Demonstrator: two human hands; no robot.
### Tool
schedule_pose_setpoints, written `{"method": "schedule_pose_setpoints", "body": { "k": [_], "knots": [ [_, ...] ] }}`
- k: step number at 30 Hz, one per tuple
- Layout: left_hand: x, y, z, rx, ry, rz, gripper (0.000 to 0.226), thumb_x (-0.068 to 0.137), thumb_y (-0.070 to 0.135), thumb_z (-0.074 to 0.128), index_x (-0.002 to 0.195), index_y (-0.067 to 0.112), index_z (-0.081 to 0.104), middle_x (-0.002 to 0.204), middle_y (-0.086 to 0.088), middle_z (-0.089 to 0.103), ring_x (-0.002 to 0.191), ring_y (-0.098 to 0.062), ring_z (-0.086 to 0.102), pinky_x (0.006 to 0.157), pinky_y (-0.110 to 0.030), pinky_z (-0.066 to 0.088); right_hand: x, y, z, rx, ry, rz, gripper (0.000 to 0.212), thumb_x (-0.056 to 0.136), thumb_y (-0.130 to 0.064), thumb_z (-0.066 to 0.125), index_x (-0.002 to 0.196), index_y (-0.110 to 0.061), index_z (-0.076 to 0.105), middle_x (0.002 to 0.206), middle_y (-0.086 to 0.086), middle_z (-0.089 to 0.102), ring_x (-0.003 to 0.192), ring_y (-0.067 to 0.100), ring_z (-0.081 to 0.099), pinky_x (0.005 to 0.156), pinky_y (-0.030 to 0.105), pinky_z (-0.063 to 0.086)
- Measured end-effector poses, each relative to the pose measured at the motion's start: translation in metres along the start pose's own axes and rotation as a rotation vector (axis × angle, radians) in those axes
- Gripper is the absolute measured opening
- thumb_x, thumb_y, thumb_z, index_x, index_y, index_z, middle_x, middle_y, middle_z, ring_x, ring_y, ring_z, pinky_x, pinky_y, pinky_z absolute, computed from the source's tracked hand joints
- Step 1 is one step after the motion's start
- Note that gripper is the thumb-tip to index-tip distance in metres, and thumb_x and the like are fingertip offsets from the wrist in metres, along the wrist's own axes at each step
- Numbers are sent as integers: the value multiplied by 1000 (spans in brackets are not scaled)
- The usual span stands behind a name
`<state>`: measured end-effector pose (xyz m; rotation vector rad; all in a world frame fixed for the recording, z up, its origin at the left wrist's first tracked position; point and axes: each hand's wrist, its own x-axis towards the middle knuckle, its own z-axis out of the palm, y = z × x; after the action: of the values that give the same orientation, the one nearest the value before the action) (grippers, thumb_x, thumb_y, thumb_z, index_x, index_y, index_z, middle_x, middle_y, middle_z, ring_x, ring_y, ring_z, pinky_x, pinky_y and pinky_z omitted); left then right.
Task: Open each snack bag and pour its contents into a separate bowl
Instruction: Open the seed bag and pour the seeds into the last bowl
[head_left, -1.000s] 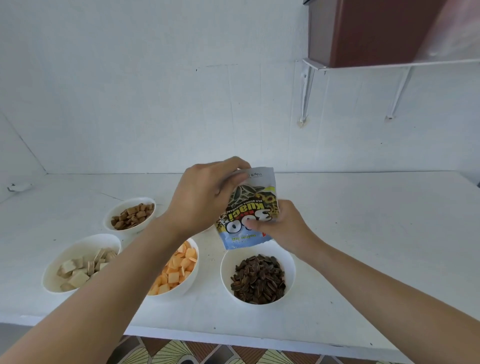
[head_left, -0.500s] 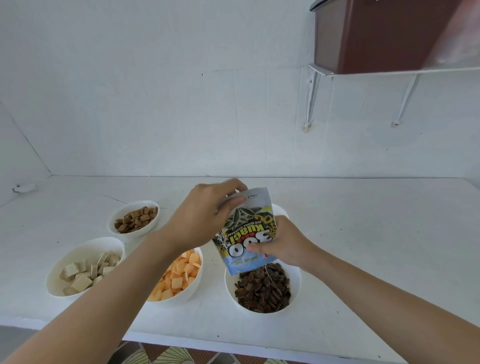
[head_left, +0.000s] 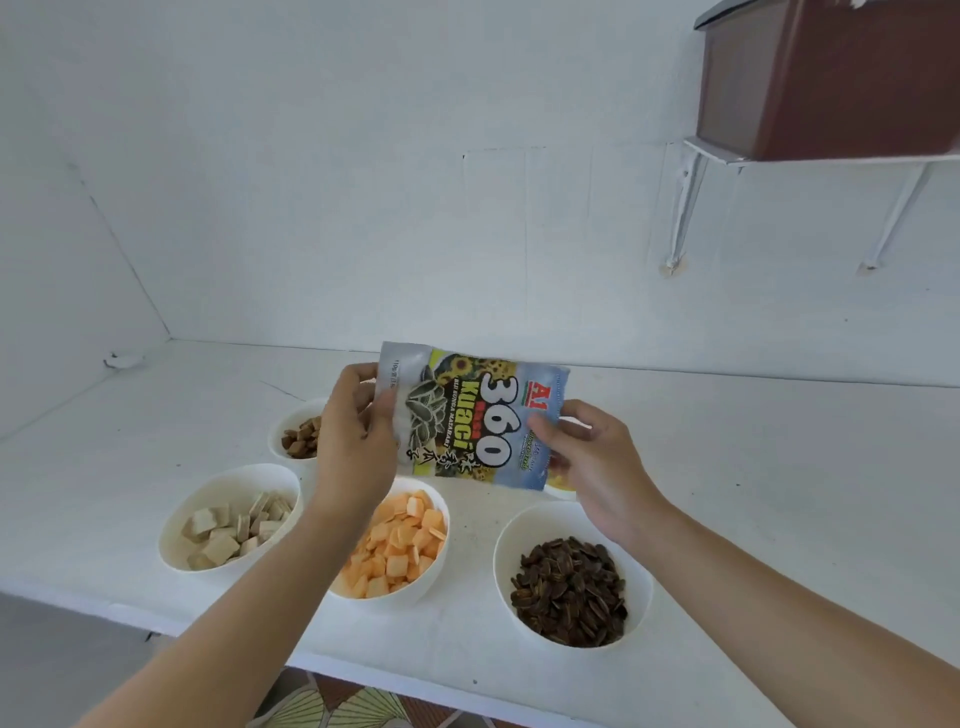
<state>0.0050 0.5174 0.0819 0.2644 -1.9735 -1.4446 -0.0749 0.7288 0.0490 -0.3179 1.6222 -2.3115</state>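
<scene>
I hold a sunflower seed bag (head_left: 470, 421) sideways above the counter, flat and printed with "360 Kuaci". My left hand (head_left: 353, 441) grips its left end and my right hand (head_left: 587, 457) pinches its right end. Below to the right, a white bowl (head_left: 506, 558) holds dark striped sunflower seeds (head_left: 569, 590). Another white bowl (head_left: 434, 569) under my left wrist holds orange square crackers. A third bowl (head_left: 179, 525) at the left holds pale wafer cubes, and a small bowl (head_left: 278, 436) behind it holds brown pieces.
A further bowl (head_left: 563, 491) with something yellow is mostly hidden behind my right hand. The white counter (head_left: 779, 493) stretches right and back to a white wall. A brown cabinet (head_left: 841, 78) on a bracketed shelf hangs at the upper right. The counter's front edge runs below the bowls.
The bag was upside down over the seed bowl with its mouth downward; now it is raised and turned sideways, away from that bowl. Both hands kept hold of it.
</scene>
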Motion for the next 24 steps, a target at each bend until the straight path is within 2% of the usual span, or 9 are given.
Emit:
{"method": "schedule_pose_setpoints", "body": {
  "k": [4, 7, 12, 14, 16, 18, 21, 22, 24],
  "knots": [
    [-15, -13, -11, -226, 172, -180, 27, 105, 5, 47, 124, 24, 50, 104, -9, 74, 98, -34, 72, 77, -52, 61, 6, -3, 30, -37, -55, 1, 24, 90, -13, 70, 113, -5, 67, 104, 16, 75, 95, 29, 73, 75, 35, 57],
    [-22, -20, -16, -354, 208, -240, 49, 101, -7, 47, 133, 30, 43, 116, -9, 71, 106, -30, 71, 84, -49, 61, 12, -1, 48, 0, -63, 47, 23, 91, -17, 70, 112, -6, 69, 104, 17, 75, 91, 28, 73, 72, 31, 57],
    [-23, -40, -38, -261, 23, -279, 96, 76, -26, 64, 136, 45, 38, 127, -13, 61, 111, -31, 67, 70, -33, 62, 23, 1, 75, -142, -55, -51, 10, 95, -20, 66, 95, -14, 75, 87, 8, 73, 78, 17, 67, 65, 27, 54],
    [-23, -42, -49, -43, -7, -218, 95, 71, -18, 76, 132, 45, 40, 124, -6, 60, 111, -27, 64, 72, -33, 61, 28, 0, 88, -254, -93, -142, 11, 96, -21, 65, 91, -17, 74, 80, 4, 72, 71, 15, 64, 62, 33, 52],
    [-23, -39, -62, 240, 3, -188, 88, 68, 2, 89, 131, 44, 44, 125, -2, 49, 114, -20, 52, 82, -24, 51, 35, -1, 103, -375, -139, -234, 11, 96, -26, 64, 91, -24, 73, 82, 12, 72, 71, 27, 61, 65, 48, 53],
    [-21, -36, -80, 410, 56, -221, 67, 73, 27, 89, 128, 38, 54, 129, 3, 36, 119, -14, 42, 92, -21, 40, 41, -4, 121, -485, -181, -309, 10, 97, -29, 63, 93, -24, 71, 81, 13, 71, 68, 28, 62, 64, 48, 52],
    [-16, -27, -110, 477, 82, -238, 44, 76, 67, 71, 110, 41, 63, 122, 17, 47, 116, -5, 53, 101, -44, 48, 45, -3, 150, -588, -267, -382, 11, 97, -24, 63, 94, -15, 68, 79, 11, 71, 59, 19, 62, 58, 38, 47],
    [-15, -22, -119, 462, 96, -216, 38, 80, 68, 67, 108, 42, 62, 118, 21, 51, 111, 0, 56, 97, -48, 52, 44, -1, 160, -612, -308, -398, 11, 97, -23, 62, 92, -14, 67, 79, 12, 71, 60, 19, 62, 58, 38, 47],
    [-15, -9, -135, 454, 152, -142, 22, 91, 53, 65, 109, 40, 59, 116, 20, 57, 108, -1, 59, 85, -37, 55, 41, 4, 180, -634, -408, -426, 15, 99, -23, 59, 91, -12, 65, 77, 9, 71, 68, 22, 66, 56, 39, 49]
  ]
}}
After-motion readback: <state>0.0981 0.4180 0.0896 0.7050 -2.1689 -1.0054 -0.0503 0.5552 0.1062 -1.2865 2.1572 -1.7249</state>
